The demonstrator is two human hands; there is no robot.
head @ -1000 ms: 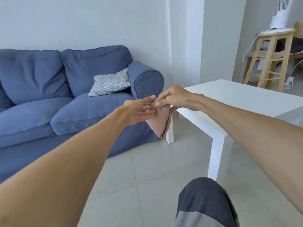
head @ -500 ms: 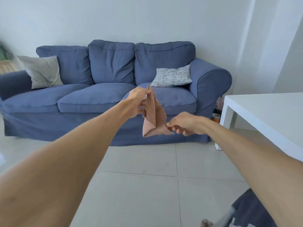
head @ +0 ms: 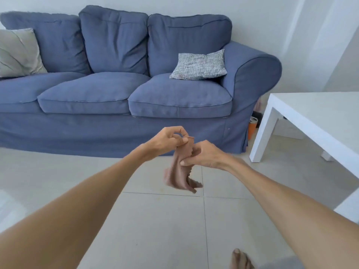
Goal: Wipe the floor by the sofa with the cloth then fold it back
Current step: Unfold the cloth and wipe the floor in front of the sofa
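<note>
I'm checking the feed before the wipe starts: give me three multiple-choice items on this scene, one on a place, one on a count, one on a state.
1. Where is the cloth?
A. on the white table
B. held above the floor
C. on the sofa

2. How many loose pillows lie on the sofa?
A. one
B. two
C. four

3. What state is the cloth in?
A. hanging loose
B. neatly folded
C. spread flat

Answers: 1 B, the left hand and right hand pinch it in the air. 2 B, one beige, one striped. 3 A, its lower part dangles rumpled.

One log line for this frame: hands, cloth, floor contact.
left hand: pinching cloth top | right hand: pinching cloth edge | cloth: hanging in air, off floor | sofa: ahead
</note>
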